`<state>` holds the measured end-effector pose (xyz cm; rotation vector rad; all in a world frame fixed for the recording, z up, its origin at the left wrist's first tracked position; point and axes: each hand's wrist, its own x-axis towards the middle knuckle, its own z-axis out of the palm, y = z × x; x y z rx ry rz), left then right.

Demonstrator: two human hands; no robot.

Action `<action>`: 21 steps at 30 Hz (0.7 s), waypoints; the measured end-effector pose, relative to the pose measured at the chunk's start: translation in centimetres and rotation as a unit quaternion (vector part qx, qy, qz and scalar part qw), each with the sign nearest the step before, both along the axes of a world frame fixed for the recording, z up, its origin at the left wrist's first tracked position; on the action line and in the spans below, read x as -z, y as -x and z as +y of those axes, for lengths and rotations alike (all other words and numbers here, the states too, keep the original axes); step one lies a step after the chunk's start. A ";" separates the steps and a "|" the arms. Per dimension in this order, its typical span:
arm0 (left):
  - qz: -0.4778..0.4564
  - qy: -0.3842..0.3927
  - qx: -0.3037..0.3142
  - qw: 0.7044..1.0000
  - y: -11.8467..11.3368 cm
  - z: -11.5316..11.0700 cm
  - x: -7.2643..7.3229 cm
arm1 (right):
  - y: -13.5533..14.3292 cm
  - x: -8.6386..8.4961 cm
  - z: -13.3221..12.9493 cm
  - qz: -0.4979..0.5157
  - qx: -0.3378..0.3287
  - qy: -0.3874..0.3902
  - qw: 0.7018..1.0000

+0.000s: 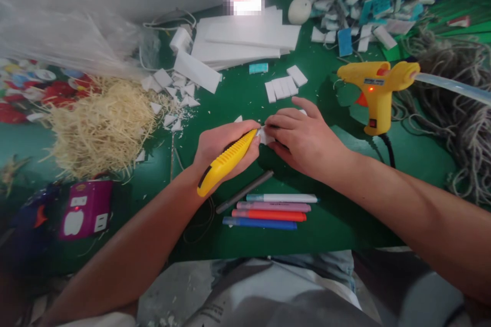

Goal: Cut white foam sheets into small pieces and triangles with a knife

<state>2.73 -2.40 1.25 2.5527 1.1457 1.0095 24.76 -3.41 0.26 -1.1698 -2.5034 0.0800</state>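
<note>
My left hand (226, 143) is closed round a yellow utility knife (227, 162), its tip pointing up and to the right. The knife's tip meets a small white foam piece (266, 137) on the green table. My right hand (297, 130) grips that piece, the fingers bent over it and hiding most of it. Just beyond my right hand lie several cut white foam rectangles (282, 88). A dark grey rod (244, 192) rests below my hands, above a row of markers (270, 215) in white, pink, orange and blue.
A yellow glue gun (374, 87) with its red light on stands at the right, beside grey yarn (456, 76). White foam sheets (245, 36) are stacked at the back. Straw-like shreds (105, 130), foam scraps (180, 84) and a magenta power box (87, 209) sit at the left.
</note>
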 end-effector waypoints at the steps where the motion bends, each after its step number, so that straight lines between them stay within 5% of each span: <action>1: 0.001 -0.005 -0.001 1.000 0.0 0.0 0.0 | 0.0 0.0 0.0 0.002 0.000 0.003 1.000; 21: 0.034 0.007 0.003 0.999 0.2 -0.1 0.0 | 0.2 -0.1 -0.1 -0.007 0.000 0.018 1.000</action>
